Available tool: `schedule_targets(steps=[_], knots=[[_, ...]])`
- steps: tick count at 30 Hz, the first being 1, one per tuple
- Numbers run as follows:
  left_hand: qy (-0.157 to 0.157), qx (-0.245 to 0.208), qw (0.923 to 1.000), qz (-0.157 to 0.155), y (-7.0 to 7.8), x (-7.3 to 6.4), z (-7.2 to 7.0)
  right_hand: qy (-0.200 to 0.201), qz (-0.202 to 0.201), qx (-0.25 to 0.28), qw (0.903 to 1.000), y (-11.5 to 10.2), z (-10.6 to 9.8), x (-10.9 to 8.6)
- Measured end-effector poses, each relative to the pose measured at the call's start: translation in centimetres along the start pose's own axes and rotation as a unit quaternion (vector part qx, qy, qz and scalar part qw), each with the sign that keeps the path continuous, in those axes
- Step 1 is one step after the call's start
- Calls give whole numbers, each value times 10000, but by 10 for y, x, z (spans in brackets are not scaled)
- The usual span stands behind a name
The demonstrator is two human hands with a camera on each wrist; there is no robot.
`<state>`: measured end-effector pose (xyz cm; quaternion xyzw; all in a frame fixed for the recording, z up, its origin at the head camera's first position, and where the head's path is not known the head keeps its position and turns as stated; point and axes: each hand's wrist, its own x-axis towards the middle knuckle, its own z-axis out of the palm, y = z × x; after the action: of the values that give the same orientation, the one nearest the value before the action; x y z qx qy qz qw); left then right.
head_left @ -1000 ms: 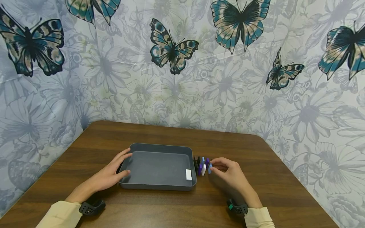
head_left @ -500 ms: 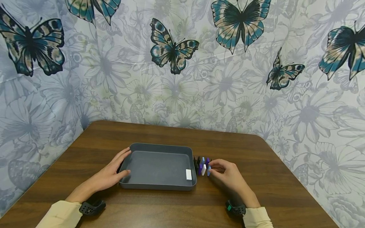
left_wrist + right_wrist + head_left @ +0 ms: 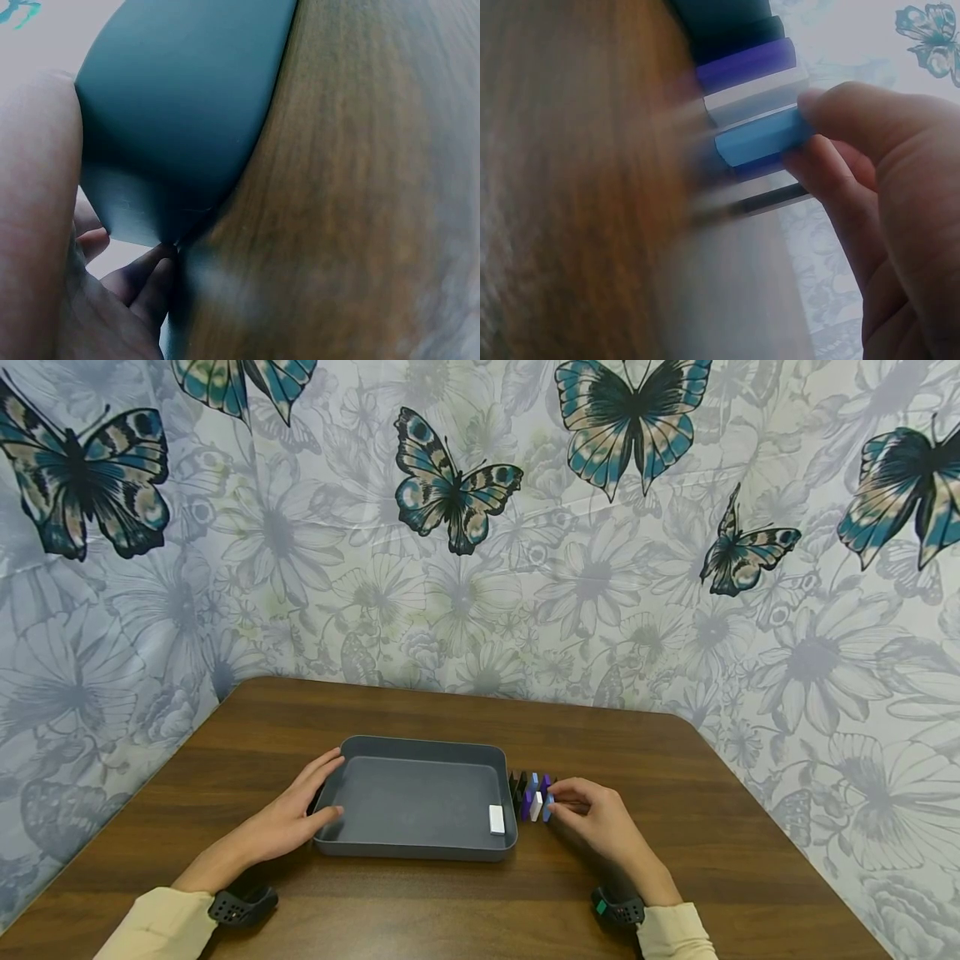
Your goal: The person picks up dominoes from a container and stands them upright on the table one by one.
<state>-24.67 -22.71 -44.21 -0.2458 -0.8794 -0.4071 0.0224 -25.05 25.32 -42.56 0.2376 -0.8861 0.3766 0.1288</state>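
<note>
My right hand [image 3: 600, 814] pinches a light blue domino-shaped block [image 3: 763, 137] between thumb and fingertips. The block stands upright at the right end of a short front row, close beside a white block [image 3: 757, 97] and a purple block [image 3: 748, 65]. Behind it in the right wrist view shows another purple-blue block, partly covered. At the left end of the grey tray [image 3: 412, 852], my left hand [image 3: 288, 818] holds the wall, thumb over the rim and fingertips low on the outside. One white block [image 3: 497, 820] lies flat inside, near the tray's right wall.
Several more upright blocks, including a black block [image 3: 522, 783] and a light blue one, form a back row beside the tray's right wall. A thin dark piece [image 3: 772, 198] shows past the fingers. The wooden table [image 3: 420, 914] meets a butterfly-patterned cloth [image 3: 465, 610] behind.
My right hand has slid slightly left with the light blue block, bringing it closer to the white one in the row. The left hand and tray have stayed in place.
</note>
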Motion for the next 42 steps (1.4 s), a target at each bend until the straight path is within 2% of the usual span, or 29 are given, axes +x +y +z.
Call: schedule_targets(steps=[14,27,42], knots=[[9,12,10000,10,-1,1,-1,20,-196,-157,9997,-1,-2,2],[10,47,10000,46,-1,0,-1,-41,-104,-145,9998,-3,-2,1],[45,68,9999,65,0,-1,-2,-27,-230,-107,9997,-3,-3,1]])
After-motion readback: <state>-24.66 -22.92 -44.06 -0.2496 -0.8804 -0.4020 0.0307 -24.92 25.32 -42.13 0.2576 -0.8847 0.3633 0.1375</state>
